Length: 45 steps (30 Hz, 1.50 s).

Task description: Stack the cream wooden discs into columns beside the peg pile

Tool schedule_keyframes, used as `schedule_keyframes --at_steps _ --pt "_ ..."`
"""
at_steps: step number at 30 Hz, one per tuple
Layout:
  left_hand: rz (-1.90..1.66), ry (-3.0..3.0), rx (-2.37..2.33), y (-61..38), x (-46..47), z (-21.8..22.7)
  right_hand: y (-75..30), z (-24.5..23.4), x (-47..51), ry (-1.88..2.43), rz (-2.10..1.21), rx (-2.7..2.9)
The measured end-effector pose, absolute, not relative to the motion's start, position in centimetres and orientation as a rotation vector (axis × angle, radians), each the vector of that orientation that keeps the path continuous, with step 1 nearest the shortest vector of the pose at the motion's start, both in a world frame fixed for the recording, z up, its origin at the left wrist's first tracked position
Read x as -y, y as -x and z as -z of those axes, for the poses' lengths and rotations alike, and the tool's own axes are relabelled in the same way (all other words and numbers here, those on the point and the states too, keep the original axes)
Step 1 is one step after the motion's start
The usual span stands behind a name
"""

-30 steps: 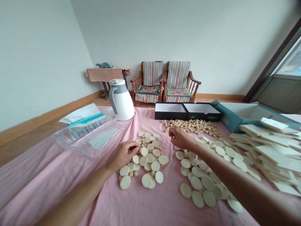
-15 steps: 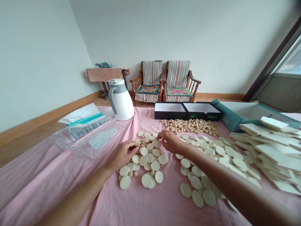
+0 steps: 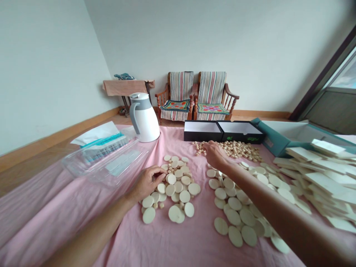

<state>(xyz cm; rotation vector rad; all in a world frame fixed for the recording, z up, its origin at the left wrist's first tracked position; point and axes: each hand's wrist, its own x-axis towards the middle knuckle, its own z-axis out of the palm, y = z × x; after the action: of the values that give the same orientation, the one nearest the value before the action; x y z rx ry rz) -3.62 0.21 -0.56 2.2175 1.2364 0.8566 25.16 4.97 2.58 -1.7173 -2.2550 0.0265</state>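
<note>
My left hand [image 3: 146, 182] rests on the pink cloth at the left edge of a heap of pale wooden discs [image 3: 178, 185], its fingers curled and pinching one disc. My right hand [image 3: 215, 154] reaches far forward to the near edge of a pile of small wooden beads [image 3: 233, 149], fingers bent down into them; what it holds, if anything, is hidden. A second spread of larger discs [image 3: 239, 207] lies under my right forearm.
A white jug [image 3: 144, 118] stands at the back left beside a clear plastic box [image 3: 102, 159]. Two open black boxes [image 3: 222, 130] sit behind the beads. Stacked pale wooden slabs [image 3: 319, 174] and a teal box [image 3: 280, 133] fill the right side. Two striped chairs stand by the wall.
My right hand went from the beads to the disc heap near my left hand, then back out to the bead pile. My left hand stayed put.
</note>
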Motion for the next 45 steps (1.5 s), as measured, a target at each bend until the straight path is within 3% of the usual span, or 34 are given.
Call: schedule_keyframes --at_steps 3,10,17,27,30,36,45 --pt "-0.858 -2.21 -1.238 3.6 -0.2 0.6 -25.2 -3.4 -4.3 1.644 -0.018 2.186" --pt "-0.856 -2.23 -1.238 3.6 0.0 0.3 -20.7 -2.0 -0.5 1.356 -0.455 2.354" --pt "-0.869 -2.24 -1.229 3.6 0.0 0.3 -21.0 -3.2 0.5 1.413 -0.399 2.219" --pt "-0.874 -2.23 -1.242 3.4 0.0 0.3 -31.6 -7.1 3.5 1.644 -0.31 2.238" --pt "-0.877 -2.22 -1.243 3.4 0.0 0.2 -30.5 -7.2 4.0 1.644 -0.241 2.171" --pt "-0.887 -2.229 -1.24 3.3 0.1 0.0 -23.6 -5.2 5.5 1.363 -0.409 2.31" --pt "-0.882 -2.265 -1.233 3.5 -0.1 0.4 -22.0 -3.1 5.3 1.431 -0.305 2.401"
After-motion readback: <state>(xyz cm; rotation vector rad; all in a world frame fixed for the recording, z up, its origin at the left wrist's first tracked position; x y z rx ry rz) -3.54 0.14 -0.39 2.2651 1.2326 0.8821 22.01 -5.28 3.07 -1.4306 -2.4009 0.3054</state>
